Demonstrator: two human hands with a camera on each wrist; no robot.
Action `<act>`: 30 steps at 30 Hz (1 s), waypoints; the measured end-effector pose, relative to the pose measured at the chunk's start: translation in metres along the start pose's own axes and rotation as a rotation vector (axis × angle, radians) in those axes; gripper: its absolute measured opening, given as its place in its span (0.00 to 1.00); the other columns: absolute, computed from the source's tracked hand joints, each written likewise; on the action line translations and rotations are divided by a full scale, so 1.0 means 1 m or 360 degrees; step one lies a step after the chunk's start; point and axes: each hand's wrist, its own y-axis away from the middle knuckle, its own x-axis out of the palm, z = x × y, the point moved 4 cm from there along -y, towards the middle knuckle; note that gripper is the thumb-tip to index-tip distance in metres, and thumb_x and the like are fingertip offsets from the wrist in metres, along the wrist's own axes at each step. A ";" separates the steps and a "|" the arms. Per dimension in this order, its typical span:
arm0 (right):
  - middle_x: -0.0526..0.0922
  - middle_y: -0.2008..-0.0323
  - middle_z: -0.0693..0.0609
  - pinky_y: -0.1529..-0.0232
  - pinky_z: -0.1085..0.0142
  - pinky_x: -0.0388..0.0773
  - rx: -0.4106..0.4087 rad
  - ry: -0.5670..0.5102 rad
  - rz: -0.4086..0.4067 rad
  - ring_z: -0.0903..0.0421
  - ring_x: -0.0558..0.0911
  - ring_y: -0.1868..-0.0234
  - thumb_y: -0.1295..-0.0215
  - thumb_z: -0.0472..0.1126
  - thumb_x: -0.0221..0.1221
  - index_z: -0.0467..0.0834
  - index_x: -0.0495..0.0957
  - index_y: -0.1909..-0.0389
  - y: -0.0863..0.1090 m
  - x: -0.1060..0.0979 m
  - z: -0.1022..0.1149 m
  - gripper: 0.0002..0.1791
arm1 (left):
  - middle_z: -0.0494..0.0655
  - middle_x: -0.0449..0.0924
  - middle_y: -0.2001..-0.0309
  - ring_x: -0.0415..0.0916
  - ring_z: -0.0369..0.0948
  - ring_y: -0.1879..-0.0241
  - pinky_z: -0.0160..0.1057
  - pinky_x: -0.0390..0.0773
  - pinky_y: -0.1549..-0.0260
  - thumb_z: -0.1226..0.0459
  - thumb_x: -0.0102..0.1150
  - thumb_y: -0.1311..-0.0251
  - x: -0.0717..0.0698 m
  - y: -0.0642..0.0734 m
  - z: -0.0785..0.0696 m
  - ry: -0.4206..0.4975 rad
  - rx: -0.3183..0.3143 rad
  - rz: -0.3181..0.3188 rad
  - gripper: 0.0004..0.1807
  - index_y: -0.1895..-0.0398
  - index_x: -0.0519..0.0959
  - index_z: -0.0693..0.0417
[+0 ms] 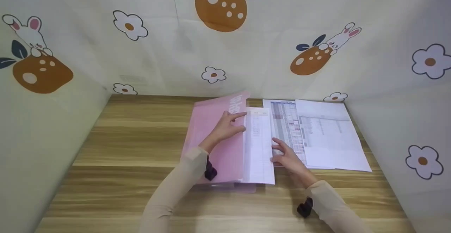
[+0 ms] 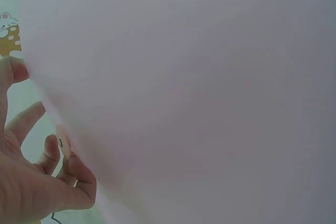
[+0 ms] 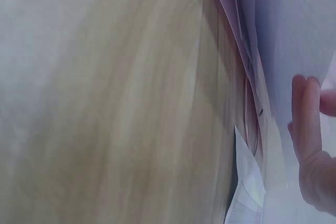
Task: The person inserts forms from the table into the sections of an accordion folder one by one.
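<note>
1. Head view: we place the white sheet [image 1: 260, 152] centre, between the hands, jutting from the right side of the pink folder [image 1: 202, 123]; long axis runs near–far. L hand [image 1: 223, 127] lies left of it, at the folder's right edge; R hand [image 1: 289, 159] lies right of it, fingertips at the sheet's right edge, so R is nearer. Hands apart. Sheet thin, flat, ruled; folder translucent, glossy, w/ pale lettering at far end. Loose printed sheets [image 1: 333, 134] far right on the wood-grain table [image 1: 141, 141].

2. L wrist view: we see folder panel filling most of frame, smooth, pale, slightly bowed. L thumb + bent finger pinch its edge, approx. beside a small round tab [image 2: 62, 141] w/ metal-looking centre.

3. R wrist view: we note R fingers fairly straight against the white paper; can't tell if thumb grips. Thin pink layers left of it, then streaky wood.
</note>
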 end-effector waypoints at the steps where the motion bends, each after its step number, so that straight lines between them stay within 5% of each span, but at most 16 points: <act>1: 0.64 0.48 0.35 0.67 0.59 0.74 -0.0017 0.0001 -0.0022 0.50 0.76 0.65 0.57 0.22 0.51 0.35 0.54 0.37 0.000 0.000 0.000 0.39 | 0.51 0.61 0.61 0.60 0.44 0.61 0.38 0.63 0.67 0.60 0.59 0.56 0.000 0.000 0.000 0.0007 0.0002 -0.0002 0.29 0.44 0.72 0.45; 9: 0.73 0.63 0.35 0.69 0.60 0.75 -0.0057 0.0143 -0.0053 0.52 0.78 0.71 0.53 0.23 0.47 0.28 0.63 0.45 -0.002 0.006 -0.006 0.28 | 0.50 0.61 0.62 0.60 0.43 0.61 0.38 0.63 0.67 0.61 0.60 0.55 -0.001 0.000 -0.001 0.0020 -0.0008 -0.0014 0.28 0.44 0.72 0.45; 19: 0.72 0.54 0.39 0.76 0.67 0.69 -0.0067 0.0231 -0.0078 0.56 0.75 0.74 0.54 0.26 0.51 0.31 0.69 0.48 -0.010 0.016 -0.009 0.26 | 0.50 0.61 0.61 0.61 0.43 0.60 0.38 0.64 0.66 0.61 0.61 0.55 -0.001 0.001 -0.003 -0.0001 -0.0014 -0.0015 0.28 0.45 0.72 0.45; 30: 0.67 0.50 0.33 0.74 0.68 0.70 -0.0200 0.0119 0.0091 0.59 0.72 0.76 0.55 0.22 0.51 0.25 0.65 0.49 -0.011 0.038 -0.001 0.26 | 0.50 0.61 0.64 0.60 0.43 0.63 0.37 0.63 0.68 0.61 0.60 0.56 -0.001 0.000 -0.003 -0.0015 0.0056 -0.0041 0.28 0.45 0.73 0.47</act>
